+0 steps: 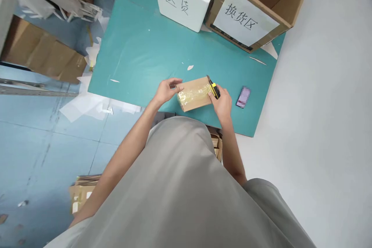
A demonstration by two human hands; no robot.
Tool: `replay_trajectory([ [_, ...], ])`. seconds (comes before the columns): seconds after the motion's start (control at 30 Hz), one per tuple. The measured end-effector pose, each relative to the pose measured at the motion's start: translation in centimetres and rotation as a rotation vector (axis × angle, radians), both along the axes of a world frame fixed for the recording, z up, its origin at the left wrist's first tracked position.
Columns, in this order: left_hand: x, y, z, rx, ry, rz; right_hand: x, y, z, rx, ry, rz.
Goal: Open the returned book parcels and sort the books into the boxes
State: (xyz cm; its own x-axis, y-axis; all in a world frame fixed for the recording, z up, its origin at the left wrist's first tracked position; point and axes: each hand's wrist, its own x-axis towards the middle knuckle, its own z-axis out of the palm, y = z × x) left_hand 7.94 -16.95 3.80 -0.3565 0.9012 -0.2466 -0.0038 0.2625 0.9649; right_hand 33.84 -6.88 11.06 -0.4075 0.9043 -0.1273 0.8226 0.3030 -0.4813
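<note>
A small brown cardboard box (194, 93) with clear, yellowish tape along its upper face is held at the table's near edge. My left hand (168, 90) is closed on its left end, thumb on top. At the other end is my right hand (222, 104), its thumb against the box. A yellow and black utility knife (215, 90) is held in that same hand, lying by the box's right end. Whether its blade is out I cannot tell. To the right, a phone (243, 97) with a blurred screen lies on the green tabletop (139, 58).
A white bin (183, 6) and an open carton (244, 19), both with Chinese writing and colourful packets inside, stand at the table's back. Paper scraps (190, 67) dot the tabletop. Flattened cardboard (43, 50) and torn paper (84, 104) lie left. A white wall (325, 104) borders the right.
</note>
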Motion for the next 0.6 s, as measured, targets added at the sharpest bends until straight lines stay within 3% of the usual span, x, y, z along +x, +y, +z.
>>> replay_trajectory([
  [0.17,-0.2,0.0,-1.0,-0.015,-0.053,0.037,-1.2,-4.8,2.9,-0.135,0.021,0.232],
  [0.3,-0.4,0.1,-1.0,-0.026,-0.099,0.049,-2.7,-8.2,3.8,-0.242,-0.120,0.336],
  [0.6,-0.8,0.3,-0.1,-0.130,-0.185,0.088,-5.9,-9.1,4.9,-0.264,-0.306,0.326],
])
